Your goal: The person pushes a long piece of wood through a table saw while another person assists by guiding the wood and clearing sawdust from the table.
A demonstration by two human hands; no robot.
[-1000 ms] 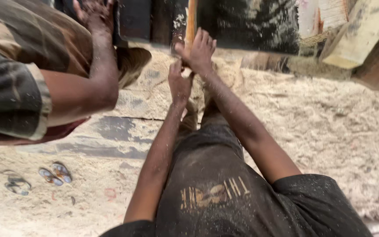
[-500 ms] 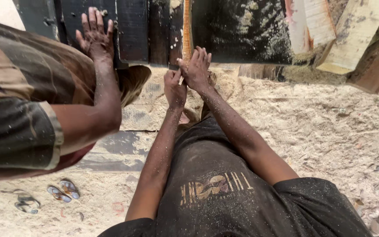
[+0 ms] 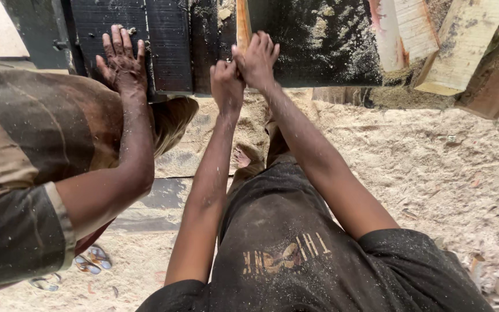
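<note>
A narrow wooden strip (image 3: 242,23) stands on edge on a dark, sawdust-covered machine table (image 3: 319,52) at the top of the head view. My left hand (image 3: 226,84) is closed around the strip's near end. My right hand (image 3: 256,58) rests just beyond it, fingers pressed against the strip's right side. Both arms reach straight forward over my dark shirt.
A co-worker in a striped shirt (image 3: 36,150) stands at the left, one hand (image 3: 123,58) flat on the dark table. Pale wooden planks (image 3: 463,40) lie at the upper right. Sawdust covers the floor (image 3: 434,173). Sandals (image 3: 90,260) lie at the lower left.
My view has tipped down, so the table and hands sit lower in the frame. My hands stay together on the strip. The co-worker's hand stays flat on the table.
</note>
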